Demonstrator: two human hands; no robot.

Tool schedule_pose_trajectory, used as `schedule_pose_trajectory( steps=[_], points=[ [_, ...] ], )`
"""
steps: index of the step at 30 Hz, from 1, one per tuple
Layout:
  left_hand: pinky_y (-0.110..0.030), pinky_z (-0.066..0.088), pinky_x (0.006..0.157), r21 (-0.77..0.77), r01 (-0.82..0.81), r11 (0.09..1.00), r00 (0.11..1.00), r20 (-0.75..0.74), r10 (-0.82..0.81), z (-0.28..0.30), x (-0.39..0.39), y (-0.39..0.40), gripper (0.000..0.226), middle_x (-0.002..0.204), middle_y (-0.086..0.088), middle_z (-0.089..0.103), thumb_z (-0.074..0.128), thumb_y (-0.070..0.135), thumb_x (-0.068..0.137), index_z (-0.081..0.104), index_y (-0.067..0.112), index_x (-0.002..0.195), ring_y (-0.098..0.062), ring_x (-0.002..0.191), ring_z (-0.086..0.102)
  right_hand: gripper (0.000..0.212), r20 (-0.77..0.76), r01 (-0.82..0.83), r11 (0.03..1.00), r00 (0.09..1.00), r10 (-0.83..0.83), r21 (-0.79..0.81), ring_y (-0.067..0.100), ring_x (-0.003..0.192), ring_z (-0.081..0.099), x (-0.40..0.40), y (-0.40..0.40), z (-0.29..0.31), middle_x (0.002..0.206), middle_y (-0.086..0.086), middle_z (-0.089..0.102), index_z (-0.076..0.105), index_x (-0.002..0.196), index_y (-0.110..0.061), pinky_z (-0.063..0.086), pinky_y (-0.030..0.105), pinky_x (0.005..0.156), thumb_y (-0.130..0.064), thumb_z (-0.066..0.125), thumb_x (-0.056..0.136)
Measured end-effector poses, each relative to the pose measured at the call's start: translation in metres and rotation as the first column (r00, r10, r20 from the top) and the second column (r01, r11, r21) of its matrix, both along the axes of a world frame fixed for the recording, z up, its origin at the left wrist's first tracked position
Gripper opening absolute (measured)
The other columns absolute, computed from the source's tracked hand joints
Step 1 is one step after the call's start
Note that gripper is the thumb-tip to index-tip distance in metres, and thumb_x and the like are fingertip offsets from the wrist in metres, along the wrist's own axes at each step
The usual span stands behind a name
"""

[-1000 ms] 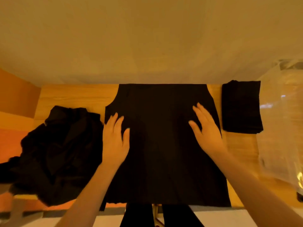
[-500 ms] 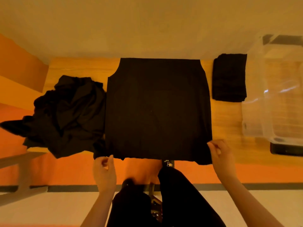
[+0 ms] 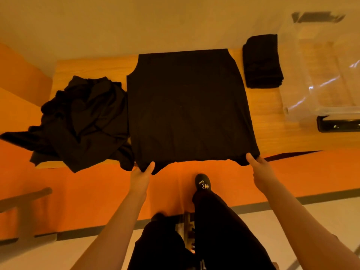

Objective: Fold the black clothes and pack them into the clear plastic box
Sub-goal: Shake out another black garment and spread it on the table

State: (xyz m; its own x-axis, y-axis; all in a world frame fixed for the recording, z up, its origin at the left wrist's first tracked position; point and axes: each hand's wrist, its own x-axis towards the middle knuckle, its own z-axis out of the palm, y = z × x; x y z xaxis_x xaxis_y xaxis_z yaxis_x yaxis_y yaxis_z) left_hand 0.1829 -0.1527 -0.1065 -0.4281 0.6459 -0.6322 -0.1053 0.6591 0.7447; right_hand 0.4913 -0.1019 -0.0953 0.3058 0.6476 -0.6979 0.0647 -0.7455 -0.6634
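Black trousers and a black shoe (image 3: pixel 202 183) fill the bottom centre of the frame, and just above them both hands are on the job. Left hand (image 3: pixel 141 175) pinches the near left corner of the flat black garment (image 3: pixel 187 106), thumb on top of the cloth, fingers tucked under it. Right hand (image 3: pixel 258 165) has the near right corner the same way, thumb over the hem. The hem between them sags a little off the front edge of the desk (image 3: pixel 272 129), so the corners look lifted and ready to travel.

My read: this is the start of a fold, bottom edge about to go up toward the far edge. The garment lies spread and smooth across the middle of the desk, sleeveless at the top by the look of its cut-in shoulders.

Further left, touching the spread piece, sits a crumpled heap of black clothes (image 3: pixel 83 121), spilling over the desk's left and front edges. That is plainly work still waiting.

Upper right, one folded black stack (image 3: pixel 262 61) sits neatly, apart from the garment and just beside the clear plastic box (image 3: pixel 321 75) at the right edge. I see wood grain through the box and nothing dark inside, though glare blurs it.

So the score: one piece folded but not packed, one in hand, a heap to go.
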Motion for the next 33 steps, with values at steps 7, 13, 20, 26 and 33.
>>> schedule_pose_trajectory(
  steps=[7,13,20,26,33],
  points=[
    [-0.035,0.042,0.084,0.114,0.051,0.992,0.987,-0.158,-0.033,0.031,-0.019,-0.026,0.024,0.105,0.004,0.057,0.047,0.023,0.097,0.059,0.015,0.116,-0.021,0.108,0.054,0.095,-0.184,0.1,0.989,0.98,-0.078,0.111,0.023,0.105,0.06,0.016,-0.021,0.029,0.111,0.005,0.064,0.061,0.11,-0.013,0.046,0.035,0.09,-0.068,0.081,0.035],
    [-0.041,0.048,0.084,0.165,0.079,0.983,0.958,-0.284,-0.029,0.064,-0.035,-0.018,0.027,0.11,-0.004,0.055,0.054,0.024,0.093,0.051,0.015,0.118,-0.027,0.107,0.054,0.019,-0.181,0.138,0.97,0.978,-0.103,0.198,0.021,0.082,0.062,0.017,-0.017,0.067,0.099,0.009,0.062,0.054,0.108,-0.012,0.053,0.023,0.048,-0.012,0.058,0.09],
    [-0.034,0.042,0.078,0.082,0.406,0.91,0.9,-0.207,-0.384,0.103,-0.053,-0.024,0.015,0.095,0.004,0.058,0.054,0.012,0.093,0.065,0.017,0.083,-0.019,0.093,0.055,0.021,-0.076,-0.122,0.99,0.989,0.127,0.07,0.032,0.077,0.056,0.034,-0.02,0.088,0.104,0.013,0.058,0.065,0.107,-0.02,0.042,0.028,0.047,-0.009,0.058,0.09],
    [-0.03,0.042,0.063,0.111,0.478,0.871,0.855,-0.287,-0.433,0.126,-0.062,-0.042,0.027,0.09,-0.002,0.063,0.046,0.008,0.095,0.066,0.009,0.077,-0.02,0.074,0.058,0.015,0.077,-0.075,0.965,0.995,0.057,0.25,0.031,0.081,0.056,0.032,-0.033,0.106,0.1,0.012,0.06,0.069,0.089,-0.019,0.044,0.031,0.055,-0.013,0.055,0.092],
    [-0.008,0.043,0.062,0.131,0.7,0.702,0.704,-0.292,-0.647,0.153,-0.062,-0.046,0.022,0.066,0.01,0.068,0.061,0.0,0.085,0.062,0.022,0.085,0.007,0.066,0.06,0.031,-0.176,-0.178,0.946,0.957,0.231,0.272,0.024,0.112,0.052,0.042,-0.036,0.12,0.128,0.015,0.047,0.066,0.103,-0.023,0.049,0.033,0.087,0.0,0.06,0.083]
  ],
)
